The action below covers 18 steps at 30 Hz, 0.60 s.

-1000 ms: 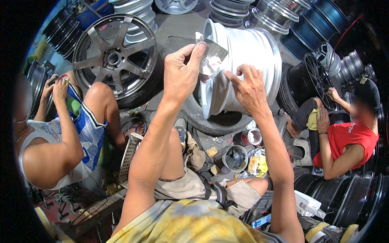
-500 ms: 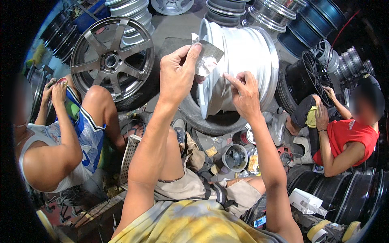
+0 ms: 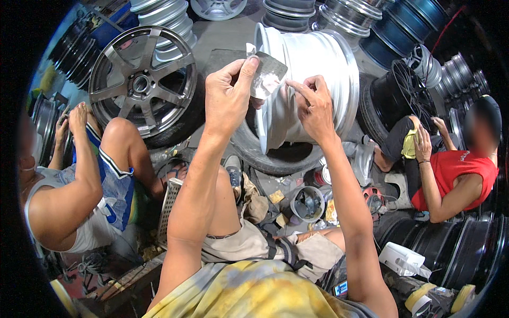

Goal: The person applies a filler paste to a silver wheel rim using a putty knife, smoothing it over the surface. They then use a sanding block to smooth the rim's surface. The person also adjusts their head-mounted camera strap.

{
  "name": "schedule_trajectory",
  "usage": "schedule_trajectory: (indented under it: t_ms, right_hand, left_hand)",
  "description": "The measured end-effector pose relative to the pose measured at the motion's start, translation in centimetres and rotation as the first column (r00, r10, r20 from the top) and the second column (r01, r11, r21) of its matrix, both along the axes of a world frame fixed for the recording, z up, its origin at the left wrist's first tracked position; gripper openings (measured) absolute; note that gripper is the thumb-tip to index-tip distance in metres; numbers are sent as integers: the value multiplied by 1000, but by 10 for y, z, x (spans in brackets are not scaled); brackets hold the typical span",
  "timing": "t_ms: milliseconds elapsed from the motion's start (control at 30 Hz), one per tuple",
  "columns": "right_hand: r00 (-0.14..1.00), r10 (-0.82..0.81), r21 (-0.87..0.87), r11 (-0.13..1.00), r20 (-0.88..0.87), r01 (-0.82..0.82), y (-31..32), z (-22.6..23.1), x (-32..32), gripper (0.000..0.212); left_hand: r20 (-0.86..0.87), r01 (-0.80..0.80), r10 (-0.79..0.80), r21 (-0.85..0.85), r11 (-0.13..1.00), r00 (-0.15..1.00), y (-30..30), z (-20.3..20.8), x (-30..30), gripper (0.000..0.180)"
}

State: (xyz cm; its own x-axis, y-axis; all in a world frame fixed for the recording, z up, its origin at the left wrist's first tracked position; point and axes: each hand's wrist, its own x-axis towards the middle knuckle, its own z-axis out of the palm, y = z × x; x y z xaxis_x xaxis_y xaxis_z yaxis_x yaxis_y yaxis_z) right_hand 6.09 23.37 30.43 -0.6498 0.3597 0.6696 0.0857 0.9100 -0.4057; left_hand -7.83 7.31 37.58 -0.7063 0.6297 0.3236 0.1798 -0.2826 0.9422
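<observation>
Sheet: a small grey sheet of abrasive paper (image 3: 268, 74), held up in front of the white wheel rim, its middle worn pale; its lower left edge is hidden behind the thumb.
Left hand: the left hand (image 3: 228, 95) grips the sheet, fingertips pressed on its top edge and thumb beneath it.
Right hand: the right hand (image 3: 314, 106) has its forefinger stretched to the sheet's right edge, the other fingers curled; whether it pinches the sheet or only touches it cannot be told.
Rim: a white wheel rim (image 3: 313, 79) stands on its edge just behind both hands, resting in a black tyre (image 3: 275, 156) whose far side it covers.
Lap: the person's knees and beige shorts (image 3: 249, 244) lie below; a grey plastic cup (image 3: 307, 204) stands on the floor between the legs, among scraps too small to make out.
Left neighbour: a seated person in blue patterned shorts (image 3: 114, 185), cut by the dark rim of the view, has both hands on something hidden at the edge.
Spoked wheel: a dark grey spoked wheel (image 3: 143, 82) leans behind that person.
Right neighbour: a person in a red shirt (image 3: 450, 169) holds a yellow cloth (image 3: 409, 146) against a black wheel (image 3: 400, 95).
Background: stacked rims (image 3: 339, 16) line the top, bent and cut off by the lens.
</observation>
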Motion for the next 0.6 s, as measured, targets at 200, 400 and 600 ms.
schedule_trajectory:
  t_ms: [200,400,600]
  right_hand:
    - [1000,-8,-122,993,-28,5,-19,-17,14,46]
    - [999,-31,-182,983,-30,25,-35,-34,27,42]
    - [998,-61,92,994,-9,62,-11,-3,14,47]
  left_hand:
    - [-22,13,-13,-3,1000,1000,0,0,1,34]
    - [2,16,-16,2,1000,1000,1,1,2,34]
    - [8,10,-10,11,1000,1000,2,1,1,35]
